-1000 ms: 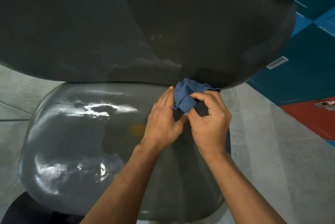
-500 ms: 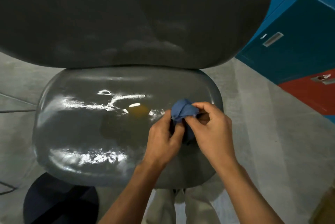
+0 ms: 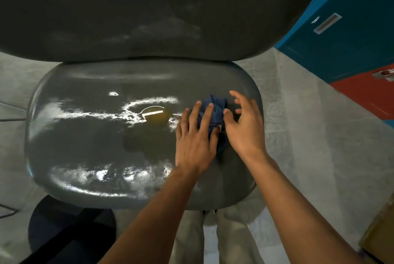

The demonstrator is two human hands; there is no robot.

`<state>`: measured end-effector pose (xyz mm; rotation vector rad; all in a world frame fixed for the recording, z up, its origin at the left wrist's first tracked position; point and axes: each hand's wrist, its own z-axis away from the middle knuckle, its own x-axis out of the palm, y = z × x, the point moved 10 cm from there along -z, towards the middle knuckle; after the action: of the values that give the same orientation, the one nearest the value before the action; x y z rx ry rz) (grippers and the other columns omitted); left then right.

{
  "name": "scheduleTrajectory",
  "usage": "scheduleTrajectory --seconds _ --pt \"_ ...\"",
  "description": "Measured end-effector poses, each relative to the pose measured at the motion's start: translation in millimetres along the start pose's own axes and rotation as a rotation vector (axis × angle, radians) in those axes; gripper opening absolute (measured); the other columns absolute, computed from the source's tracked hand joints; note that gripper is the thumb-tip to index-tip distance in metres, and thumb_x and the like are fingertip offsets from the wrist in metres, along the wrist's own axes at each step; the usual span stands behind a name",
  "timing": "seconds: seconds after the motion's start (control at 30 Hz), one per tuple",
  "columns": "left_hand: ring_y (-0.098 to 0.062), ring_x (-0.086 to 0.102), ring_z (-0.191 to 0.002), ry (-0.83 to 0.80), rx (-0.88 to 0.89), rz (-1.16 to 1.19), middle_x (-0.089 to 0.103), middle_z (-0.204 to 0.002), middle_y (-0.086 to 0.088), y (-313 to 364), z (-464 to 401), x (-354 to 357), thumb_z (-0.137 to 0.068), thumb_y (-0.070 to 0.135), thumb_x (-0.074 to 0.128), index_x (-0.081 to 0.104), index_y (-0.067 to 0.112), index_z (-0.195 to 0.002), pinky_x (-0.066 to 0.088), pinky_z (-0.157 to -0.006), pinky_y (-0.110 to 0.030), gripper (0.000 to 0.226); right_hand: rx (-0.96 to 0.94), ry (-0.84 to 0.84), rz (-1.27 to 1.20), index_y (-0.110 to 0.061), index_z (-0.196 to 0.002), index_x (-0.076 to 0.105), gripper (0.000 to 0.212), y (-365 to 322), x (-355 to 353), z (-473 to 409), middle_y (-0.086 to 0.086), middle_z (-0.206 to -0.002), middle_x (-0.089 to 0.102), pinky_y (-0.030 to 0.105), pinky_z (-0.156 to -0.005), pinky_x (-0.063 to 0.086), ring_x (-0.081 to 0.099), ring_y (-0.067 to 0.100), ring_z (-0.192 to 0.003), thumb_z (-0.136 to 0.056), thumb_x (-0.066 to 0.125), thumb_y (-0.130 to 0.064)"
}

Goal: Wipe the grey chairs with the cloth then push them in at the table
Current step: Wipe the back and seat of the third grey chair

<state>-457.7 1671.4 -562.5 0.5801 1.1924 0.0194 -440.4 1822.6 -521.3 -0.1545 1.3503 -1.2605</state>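
A grey chair seat (image 3: 89, 148) fills the middle of the head view, glossy with a yellowish puddle (image 3: 156, 115) near its centre. Its dark backrest (image 3: 149, 7) spans the top. A crumpled blue cloth (image 3: 214, 112) lies on the right part of the seat. My left hand (image 3: 195, 140) presses flat on the cloth's left side with straight fingers. My right hand (image 3: 245, 127) hovers at the cloth's right side, fingers spread and loosely bent, thumb touching the cloth.
Teal lockers (image 3: 345, 29) and a red one (image 3: 366, 90) stand to the right. The floor is grey tile (image 3: 319, 157). A dark round chair base (image 3: 70, 234) shows lower left. My pale trouser legs (image 3: 213, 240) stand just below the seat's front edge.
Both hands carried the cloth down from the backrest's lower edge onto the seat. They let go of their pinch; the left now lies flat on it and the right has opened.
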Motion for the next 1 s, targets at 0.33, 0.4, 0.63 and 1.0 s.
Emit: scheduleTrajectory --seconds 0.33,0.4,0.63,1.0 --pt "-0.043 0.013 -0.156 0.07 0.403 -0.219 0.024 -0.168 -0.013 24.4 -21.4 31.8 -0.101 0.036 0.055 0.031 0.024 -0.16 0.016 -0.124 -0.062 0.064 -0.073 0.14 0.064 -0.02 -0.136 0.06 0.036 5.5 0.7 2.3 0.0 -0.128 0.057 0.022 -0.086 0.043 0.058 0.014 -0.112 -0.101 0.055 -0.018" --pt "-0.044 0.013 -0.156 0.064 0.403 -0.231 0.026 -0.168 -0.012 22.0 -35.9 28.8 -0.1 0.035 0.057 0.039 0.024 -0.157 0.015 -0.124 -0.062 0.061 -0.126 0.174 0.079 -0.017 -0.134 0.061 0.035 0.2 4.3 0.1 0.002 -0.13 0.056 0.03 -0.093 0.049 0.057 0.018 -0.118 -0.1 0.054 -0.016" --pt "-0.042 0.023 -0.153 0.114 0.271 -0.295 0.033 -0.165 -0.007 -11.7 -99.9 -6.0 -0.102 0.04 0.043 0.042 0.026 -0.155 0.018 -0.122 -0.061 0.055 -0.144 0.135 0.324 -0.014 -0.146 0.05 0.049 -13.1 39.0 -18.9 0.012 -0.153 0.043 0.06 -0.116 0.03 0.035 0.034 -0.145 -0.098 0.055 -0.019" --pt "-0.042 0.043 -0.136 0.227 -0.052 -0.407 0.042 -0.159 -0.005 -173.2 -117.0 -92.3 -0.106 0.035 0.038 0.041 0.026 -0.153 0.034 -0.107 -0.056 0.048 -0.194 -0.209 0.61 -0.021 -0.162 0.017 0.072 -57.6 132.6 -31.0 0.005 -0.17 0.0 0.066 -0.121 0.002 -0.007 0.034 -0.156 -0.101 0.051 -0.038"
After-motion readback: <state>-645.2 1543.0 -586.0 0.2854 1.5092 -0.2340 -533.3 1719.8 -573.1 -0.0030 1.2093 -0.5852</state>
